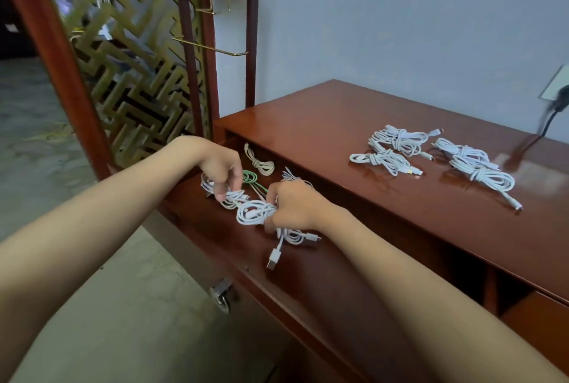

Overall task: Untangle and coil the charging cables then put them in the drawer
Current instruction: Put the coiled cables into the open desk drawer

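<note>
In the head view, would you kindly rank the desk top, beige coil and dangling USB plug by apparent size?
1. desk top
2. beige coil
3. USB plug, smallest though nearer the camera

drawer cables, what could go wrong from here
1. A USB plug hangs loose from the coil in the right hand; it could snag on the drawer edge or let the coil unwind.
2. The left hand grips a bundle right beside the green cable, so they may re-tangle.
3. On the desktop, four more coils could be left out.
</note>
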`<act>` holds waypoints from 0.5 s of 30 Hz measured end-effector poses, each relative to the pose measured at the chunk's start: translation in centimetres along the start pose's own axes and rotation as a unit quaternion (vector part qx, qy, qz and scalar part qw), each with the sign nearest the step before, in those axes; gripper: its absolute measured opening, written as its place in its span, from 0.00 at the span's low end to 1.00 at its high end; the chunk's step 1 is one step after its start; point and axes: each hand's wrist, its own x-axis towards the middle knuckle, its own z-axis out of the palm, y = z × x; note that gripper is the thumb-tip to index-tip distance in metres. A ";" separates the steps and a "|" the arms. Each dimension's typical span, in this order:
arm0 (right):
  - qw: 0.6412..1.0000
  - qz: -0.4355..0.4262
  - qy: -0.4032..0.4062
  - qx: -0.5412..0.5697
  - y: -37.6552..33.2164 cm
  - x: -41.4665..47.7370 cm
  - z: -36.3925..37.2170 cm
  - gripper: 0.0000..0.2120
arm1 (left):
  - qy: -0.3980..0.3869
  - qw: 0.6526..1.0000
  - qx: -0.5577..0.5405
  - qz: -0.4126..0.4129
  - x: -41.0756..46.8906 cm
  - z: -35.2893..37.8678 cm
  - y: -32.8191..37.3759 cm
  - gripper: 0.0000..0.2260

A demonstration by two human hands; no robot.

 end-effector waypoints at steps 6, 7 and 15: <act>0.997 -0.022 -0.058 -0.056 -0.4 -0.7 1.3 0.16 | -0.042 0.991 0.104 -0.071 -0.3 1.9 0.1 0.15; 0.996 -0.024 -0.059 -0.067 -0.4 -0.7 1.5 0.15 | -0.044 0.990 0.110 -0.077 -0.4 2.1 0.2 0.15; 0.994 -0.015 -0.046 -0.093 -0.6 -0.3 3.1 0.12 | -0.044 0.982 0.161 -0.089 -0.4 3.9 0.3 0.13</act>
